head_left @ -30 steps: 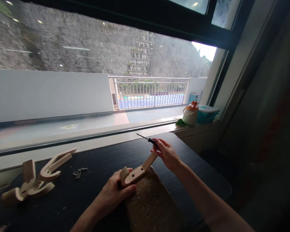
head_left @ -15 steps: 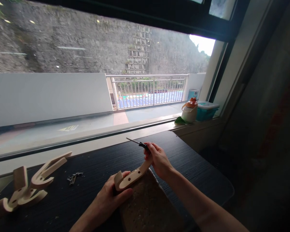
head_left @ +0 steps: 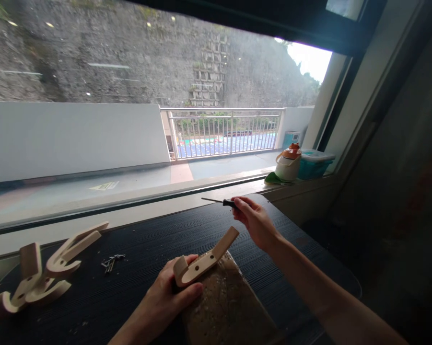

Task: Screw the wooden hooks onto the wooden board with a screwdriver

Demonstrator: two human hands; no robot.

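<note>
My left hand (head_left: 172, 287) is closed around the curled end of a pale wooden hook (head_left: 204, 263), which has two dark holes in its flat middle. The hook rests on a brown block (head_left: 233, 302) whose surface looks shiny and scuffed, perhaps wrapped in clear film. Up and to the right of the hook, my right hand (head_left: 253, 218) grips the black handle of a screwdriver (head_left: 229, 203). Its thin metal shaft points left, apart from the hook.
Several more wooden hooks (head_left: 63, 258) lie at the left of the dark table (head_left: 140, 249), beside a small heap of screws (head_left: 112, 262). On the windowsill stand a bottle with an orange lid (head_left: 288, 163) and a teal box (head_left: 315, 165), near a green item (head_left: 273, 178).
My right hand has let go of the hook's straight arm and moved up and right with the screwdriver. My left hand still holds the hook on the block.
</note>
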